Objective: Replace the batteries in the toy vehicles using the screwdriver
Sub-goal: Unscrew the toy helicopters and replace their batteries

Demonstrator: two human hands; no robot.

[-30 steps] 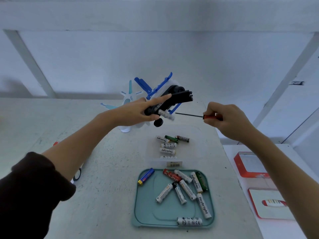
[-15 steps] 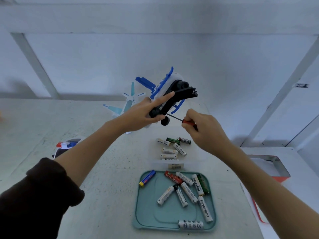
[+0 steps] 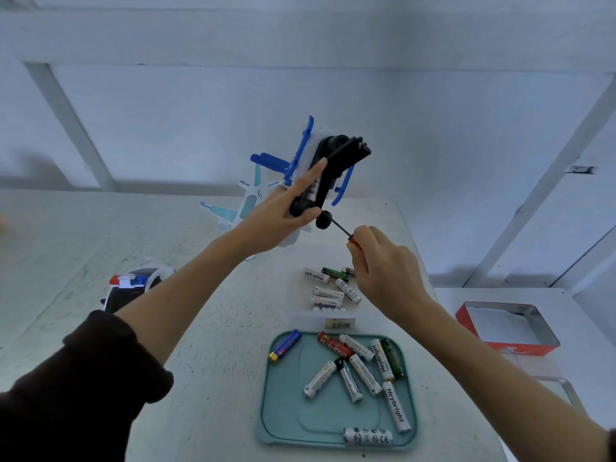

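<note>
Fingers of the left hand grip the upturned toy plane above the worktop; right hand fingers pinch the screwdriver, its tip at the plane's underside. Below them, batteries lie in a teal tray.

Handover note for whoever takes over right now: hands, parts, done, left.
Left hand holds the blue-and-white toy vehicle up, underside toward the camera.
Right hand grips the screwdriver, tip at the toy's underside.
Batteries: some loose in the clear container, more on the teal tray.
Another toy lies on the table, left.
Done: cannot tell.
Left: work the screw, swap batteries.
</note>
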